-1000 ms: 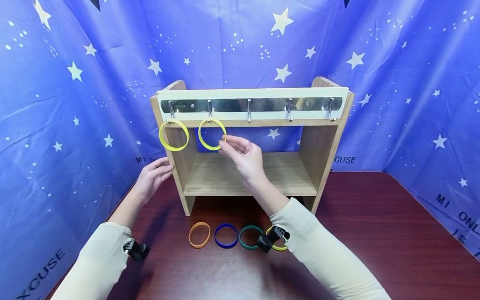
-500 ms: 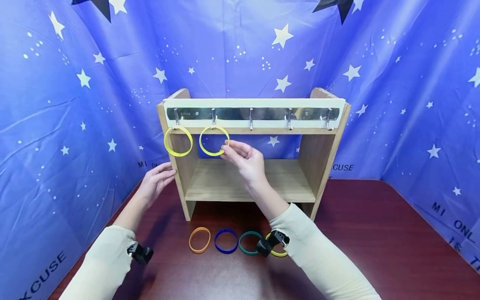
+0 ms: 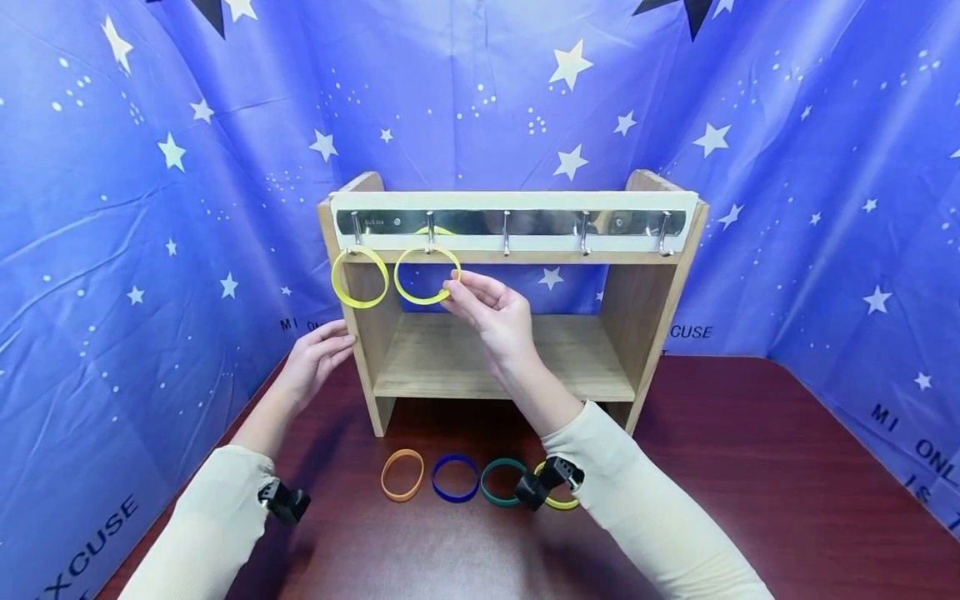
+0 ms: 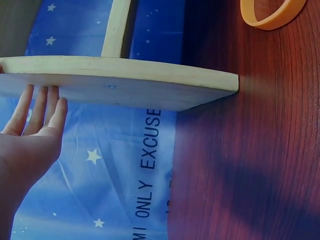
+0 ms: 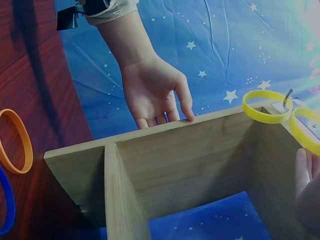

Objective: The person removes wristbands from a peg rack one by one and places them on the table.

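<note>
My right hand point(image 3: 498, 325) pinches the right side of a yellow silicone wristband point(image 3: 397, 273) between thumb and fingers. This band stands at the second hook point(image 3: 431, 229) from the left; whether the hook passes through it cannot be told. Another yellow wristband point(image 3: 335, 282) hangs from the leftmost hook point(image 3: 356, 229). Against the outer face of the wooden shelf's left side panel point(image 4: 130, 90) rest the straight fingers of my left hand point(image 4: 32, 142), the thumb at the panel's front edge. In the right wrist view, the right hand's fingers are partly cut off.
A metal hook rail point(image 3: 468, 222) runs across the wooden shelf point(image 3: 502, 358). In front on the table lie an orange band point(image 3: 402, 498), a blue band point(image 3: 455, 500), a green band point(image 3: 498, 502) and a yellow band point(image 3: 562, 505), partly behind the right wrist camera point(image 3: 532, 492).
The held yellow wristband has shifted slightly left against the second hook, and a yellow reflection now shows in the rail. The head view has tilted a little. My left hand keeps its place.
</note>
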Tool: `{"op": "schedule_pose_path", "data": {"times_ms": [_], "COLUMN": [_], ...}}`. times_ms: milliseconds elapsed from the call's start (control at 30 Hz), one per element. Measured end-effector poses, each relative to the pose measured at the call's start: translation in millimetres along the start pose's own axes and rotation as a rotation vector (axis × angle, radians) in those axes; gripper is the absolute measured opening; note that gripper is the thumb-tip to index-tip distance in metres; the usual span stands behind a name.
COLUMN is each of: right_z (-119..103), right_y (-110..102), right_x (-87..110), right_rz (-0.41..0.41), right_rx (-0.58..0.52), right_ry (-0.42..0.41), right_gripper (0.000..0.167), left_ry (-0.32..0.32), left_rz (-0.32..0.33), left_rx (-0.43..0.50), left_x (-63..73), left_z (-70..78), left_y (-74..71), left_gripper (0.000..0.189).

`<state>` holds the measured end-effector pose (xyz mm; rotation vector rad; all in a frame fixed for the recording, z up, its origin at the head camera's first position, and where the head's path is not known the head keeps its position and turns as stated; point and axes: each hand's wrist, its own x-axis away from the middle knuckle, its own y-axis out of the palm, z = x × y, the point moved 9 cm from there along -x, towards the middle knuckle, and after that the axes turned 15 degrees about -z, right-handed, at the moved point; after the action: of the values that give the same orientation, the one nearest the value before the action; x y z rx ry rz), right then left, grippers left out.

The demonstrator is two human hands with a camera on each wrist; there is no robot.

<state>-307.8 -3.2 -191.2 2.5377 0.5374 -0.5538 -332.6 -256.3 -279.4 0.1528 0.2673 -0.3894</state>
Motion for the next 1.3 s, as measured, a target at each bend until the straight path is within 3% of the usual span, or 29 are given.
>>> {"op": "schedule_pose_path", "data": {"times_ms": [200,533,1033,1300], "right_z": [-6,-3,37,58], "right_y": [3,7,-9,-11], "right_x": [0.6,13.3,34.4,44.8], "right_rz": [-0.019,-0.048,-0.054,-0.066], "right_rx": [-0.018,0.037,0.120,0.091], "right_ry": [-0.012,0.000,0.120,0.192], "right_gripper": [0.022,0.030,0.029,0.030], "left_ry": [-0.003,-0.002,-0.035,-0.027], "left_rz": [-0.001,-0.011,-0.010,-0.019], "left_rx": [-0.003,0.005,-0.016,-0.011], "left_x": [-0.2,-0.1,-0.3,-2.8], "left_z": [1.5,-0.8,3.6,2.7], "left_y": [0.6,-1.3,1.3,1.2], "left_gripper": [0.030,0.030,0.025,0.026]}}
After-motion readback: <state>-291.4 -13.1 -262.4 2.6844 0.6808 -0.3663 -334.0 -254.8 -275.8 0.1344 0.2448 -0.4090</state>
